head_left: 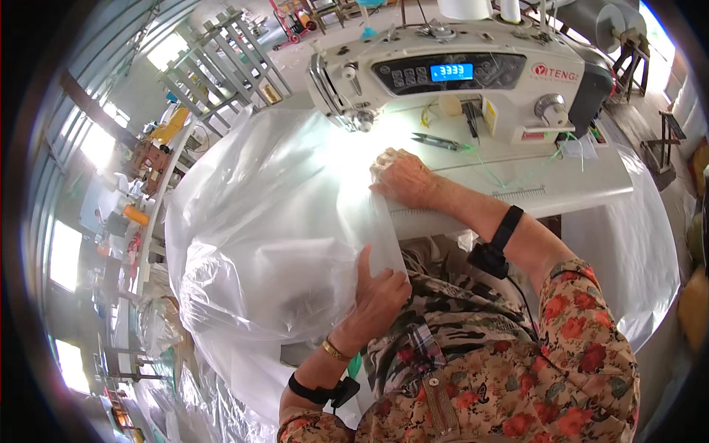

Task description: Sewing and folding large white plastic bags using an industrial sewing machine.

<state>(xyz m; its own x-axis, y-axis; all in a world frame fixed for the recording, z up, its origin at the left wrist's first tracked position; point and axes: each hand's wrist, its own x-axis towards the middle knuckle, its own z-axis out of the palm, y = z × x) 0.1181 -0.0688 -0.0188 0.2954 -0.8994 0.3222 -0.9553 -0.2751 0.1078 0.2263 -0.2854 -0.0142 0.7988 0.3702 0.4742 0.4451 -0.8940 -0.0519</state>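
Observation:
A large sheet of translucent white plastic (251, 199) spreads over the left of the sewing table and hangs toward my lap. My right hand (405, 179) is closed on its edge, just in front of the lit needle area of a white sewing machine (450, 92). Lower down, my left hand (380, 299) has its fingers curled over the same edge, with the thumb pointing up. Bright light washes out the plastic under the machine head, so the needle and any seam cannot be made out.
Dark thread snips (437, 141) lie on the white tabletop (591, 177) near loose green thread (491, 173). White thread cones (465, 7) stand above the machine. A grey metal rack (229, 63) is at the far left, and more plastic sheeting (628, 244) hangs at the right.

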